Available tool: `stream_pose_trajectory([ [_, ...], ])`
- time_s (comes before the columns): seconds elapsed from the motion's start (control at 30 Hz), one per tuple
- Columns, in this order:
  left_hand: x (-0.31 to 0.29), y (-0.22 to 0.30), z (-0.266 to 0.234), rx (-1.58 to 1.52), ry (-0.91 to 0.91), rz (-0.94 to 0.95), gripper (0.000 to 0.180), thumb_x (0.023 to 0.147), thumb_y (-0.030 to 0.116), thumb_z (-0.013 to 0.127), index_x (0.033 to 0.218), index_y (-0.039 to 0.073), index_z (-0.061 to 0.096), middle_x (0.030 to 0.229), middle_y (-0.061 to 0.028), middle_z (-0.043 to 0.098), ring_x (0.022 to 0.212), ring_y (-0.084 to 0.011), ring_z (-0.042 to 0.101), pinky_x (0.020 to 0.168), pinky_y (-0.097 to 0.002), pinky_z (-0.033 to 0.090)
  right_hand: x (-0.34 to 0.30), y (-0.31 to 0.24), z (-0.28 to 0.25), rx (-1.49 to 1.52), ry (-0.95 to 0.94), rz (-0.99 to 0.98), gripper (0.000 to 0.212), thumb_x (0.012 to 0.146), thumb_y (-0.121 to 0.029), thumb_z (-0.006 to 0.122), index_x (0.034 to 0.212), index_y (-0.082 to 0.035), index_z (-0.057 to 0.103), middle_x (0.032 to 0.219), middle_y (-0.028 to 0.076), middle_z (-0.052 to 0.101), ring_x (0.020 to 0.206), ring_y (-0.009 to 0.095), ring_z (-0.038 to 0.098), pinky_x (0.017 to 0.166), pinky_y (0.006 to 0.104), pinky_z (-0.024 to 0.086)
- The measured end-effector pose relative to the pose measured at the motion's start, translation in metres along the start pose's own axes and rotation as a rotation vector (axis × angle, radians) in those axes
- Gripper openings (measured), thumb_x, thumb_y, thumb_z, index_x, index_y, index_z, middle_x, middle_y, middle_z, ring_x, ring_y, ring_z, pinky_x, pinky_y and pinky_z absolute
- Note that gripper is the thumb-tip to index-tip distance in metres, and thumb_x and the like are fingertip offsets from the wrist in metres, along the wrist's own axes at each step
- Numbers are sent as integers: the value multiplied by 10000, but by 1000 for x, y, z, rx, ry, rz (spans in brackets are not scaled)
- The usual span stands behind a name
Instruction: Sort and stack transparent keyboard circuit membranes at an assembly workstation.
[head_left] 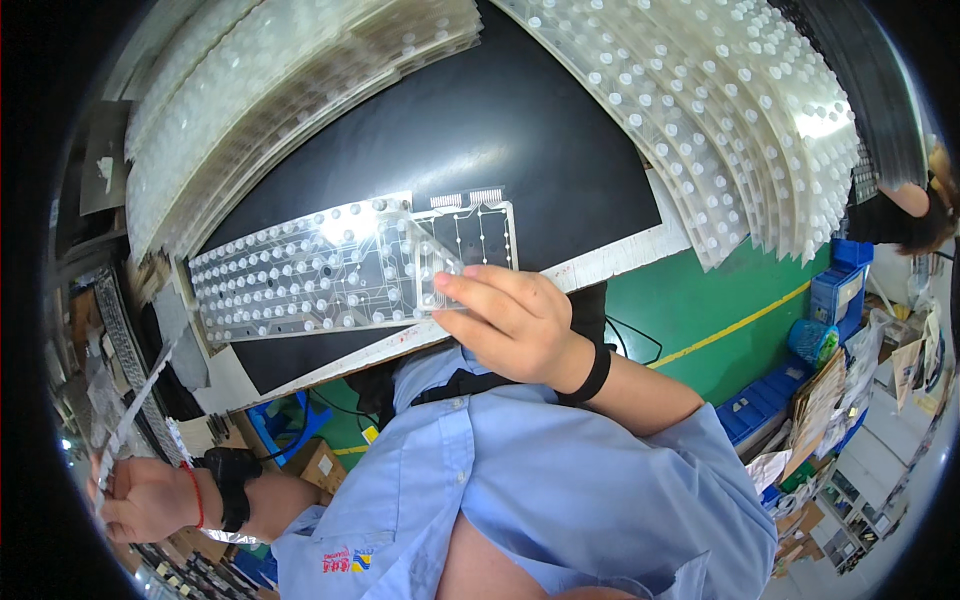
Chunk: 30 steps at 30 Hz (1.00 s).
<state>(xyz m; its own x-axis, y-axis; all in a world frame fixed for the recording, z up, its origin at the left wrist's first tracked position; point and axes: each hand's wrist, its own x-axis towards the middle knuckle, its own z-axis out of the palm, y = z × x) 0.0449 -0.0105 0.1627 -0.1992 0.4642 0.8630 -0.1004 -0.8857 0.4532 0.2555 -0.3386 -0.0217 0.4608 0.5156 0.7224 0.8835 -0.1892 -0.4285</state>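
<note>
Your right hand (pixel 510 325) pinches the dotted sheet (pixel 300 280) on the black table (pixel 560 130); your left hand (pixel 145 497) pinches a thin strip (pixel 136 405). It seems a sheet-handling step; the next move probably asks gentle grip.

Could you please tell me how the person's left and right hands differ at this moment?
The left hand is out at the lower left, holding a thin pale strip; the right hand has its fingertips at the right part of the clear dotted sheet.
The left hand has a red cord and a black strap at its wrist; the right hand has only a black wristband.
Both are ungloved.
</note>
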Motion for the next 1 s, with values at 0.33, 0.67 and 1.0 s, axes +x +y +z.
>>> stream_pose_trajectory([
  [0.33, 34, -29, -51, 1328, -170, 714, 54, 843, 75, 623, 871, 59, 667, 773, -78, 672, 739, -199, 677, 657, -314, 533, -5, 12, 3, 4, 71, -142, 109, 736, -116, 657, 839, -152, 670, 1076, -16, 681, 930, 135, 588, 653, 209, 462],
  [0.67, 29, 0, -1, 418, -605, 148, 260, 983, 159, 436, 962, -34, 609, 961, -123, 657, 928, -194, 640, 901, -348, 486, -10, 15, 6, 27, 49, -181, 82, 750, -121, 663, 825, -154, 664, 1079, -23, 681, 939, 132, 584, 653, 196, 465],
  [1.0, -24, 18, 46, 200, -1606, -238, 186, 782, -71, 476, 896, -14, 611, 904, -126, 609, 1004, -345, 570, 940, -442, 410, 0, 11, -7, 253, -18, 63, 314, 678, 40, 665, 982, -38, 681, 1157, 132, 597, 949, 247, 608, 690, 284, 529],
])
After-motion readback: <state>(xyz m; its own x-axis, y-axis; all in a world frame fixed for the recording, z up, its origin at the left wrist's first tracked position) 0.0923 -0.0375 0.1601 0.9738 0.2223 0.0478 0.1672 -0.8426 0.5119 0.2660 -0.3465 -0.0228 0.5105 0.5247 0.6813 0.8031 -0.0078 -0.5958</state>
